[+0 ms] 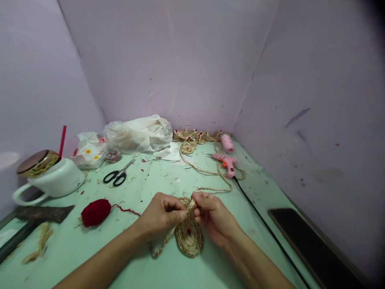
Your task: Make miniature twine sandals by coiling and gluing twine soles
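A coiled, sole-shaped piece of braided straw (189,241) lies on the green tabletop, with a small red spot near its middle. Above its far end, my left hand (164,214) pinches a braided straw cord (191,204) between thumb and fingers. My right hand (213,214) is closed on the same cord a little further right, fingertips near the left ones. The cord loops out below my left hand towards the table. More cord trails beyond my right hand towards the back. My fingers partly hide the coil's far end.
Left: a dark red yarn ball (96,212), black-handled scissors (119,174), a hammer (45,214) and a white mug (60,178). Behind lie a plastic bag (141,134) and straw pieces (195,138). Right: a pink glue gun (227,162), its black cable (264,222), a thread spool (227,143) and a phone (309,245).
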Motion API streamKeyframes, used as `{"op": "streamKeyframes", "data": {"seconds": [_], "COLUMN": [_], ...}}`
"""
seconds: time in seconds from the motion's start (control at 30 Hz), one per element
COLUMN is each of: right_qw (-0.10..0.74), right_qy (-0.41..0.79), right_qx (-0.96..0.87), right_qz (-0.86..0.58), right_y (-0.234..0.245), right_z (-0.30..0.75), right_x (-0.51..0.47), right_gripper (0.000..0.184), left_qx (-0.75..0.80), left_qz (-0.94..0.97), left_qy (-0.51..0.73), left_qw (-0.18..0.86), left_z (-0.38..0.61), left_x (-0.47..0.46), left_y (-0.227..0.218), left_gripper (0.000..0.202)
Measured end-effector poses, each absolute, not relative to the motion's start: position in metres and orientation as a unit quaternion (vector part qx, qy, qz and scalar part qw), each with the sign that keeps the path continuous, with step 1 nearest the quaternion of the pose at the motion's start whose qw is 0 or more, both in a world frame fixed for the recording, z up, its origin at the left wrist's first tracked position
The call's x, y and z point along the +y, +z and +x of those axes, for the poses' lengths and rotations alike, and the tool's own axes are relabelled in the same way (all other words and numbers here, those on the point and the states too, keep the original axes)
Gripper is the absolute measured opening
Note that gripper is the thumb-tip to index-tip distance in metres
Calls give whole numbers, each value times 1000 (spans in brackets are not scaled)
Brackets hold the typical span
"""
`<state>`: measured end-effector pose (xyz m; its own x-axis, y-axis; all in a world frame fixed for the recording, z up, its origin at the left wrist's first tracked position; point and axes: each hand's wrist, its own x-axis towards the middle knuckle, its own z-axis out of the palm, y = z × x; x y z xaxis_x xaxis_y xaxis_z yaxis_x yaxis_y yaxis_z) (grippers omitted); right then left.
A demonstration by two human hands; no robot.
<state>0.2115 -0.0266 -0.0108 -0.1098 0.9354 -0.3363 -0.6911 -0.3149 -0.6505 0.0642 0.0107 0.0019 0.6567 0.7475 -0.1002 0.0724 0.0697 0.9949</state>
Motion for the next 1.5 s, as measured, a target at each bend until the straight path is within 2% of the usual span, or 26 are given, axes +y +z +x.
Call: {"op": "streamKeyframes", "data": {"seconds": [0.1,0.23,0.37,0.5,0.77,0.9,1.03,1.13,1.2,1.27,1.3,1.4,1.5], "right_qw": [596,601,587,557,592,588,567,603,641,632,613,564,532], "right_qy": [665,649,669,711,673,665,639,536,370,184,115,36,13], "right_qx": [-181,-188,-184,-175,-164,-190,-245,-298,-410,-554,-613,-698,-727], "right_qz": [-411,-426,-417,-393,-412,-420,-459,-511,-533,-509,-485,-440,-435], "right_y": [-12,-10,-10,-13,-13,-13,-11,-5,-2,1,2,0,-4], "right_z": [207,203,199,196,206,199,206,221,227,229,228,225,224], "right_x": [-27,-28,-27,-26,-23,-21,-20,-23,-27,-30,-32,-32,-30], "right_gripper": [29,31,33,34,30,34,35,33,23,7,10,24,24], "left_qx": [338,391,320,252,317,269,284,339,353,349,343,326,322], "left_qz": [632,643,692,725,668,699,648,573,551,548,552,569,580], "left_qy": [283,306,329,349,306,328,317,298,294,295,293,284,269], "left_qw": [637,583,557,537,600,576,631,684,696,701,701,700,698], "left_z": [65,66,68,68,66,65,64,62,60,59,58,57,56], "left_x": [7,4,2,0,9,8,8,11,15,17,18,18,17], "left_y": [2,2,5,10,4,6,11,14,15,16,15,14,13], "left_gripper": [23,18,13,16,13,13,15,18,21,23,23,23,23]}}
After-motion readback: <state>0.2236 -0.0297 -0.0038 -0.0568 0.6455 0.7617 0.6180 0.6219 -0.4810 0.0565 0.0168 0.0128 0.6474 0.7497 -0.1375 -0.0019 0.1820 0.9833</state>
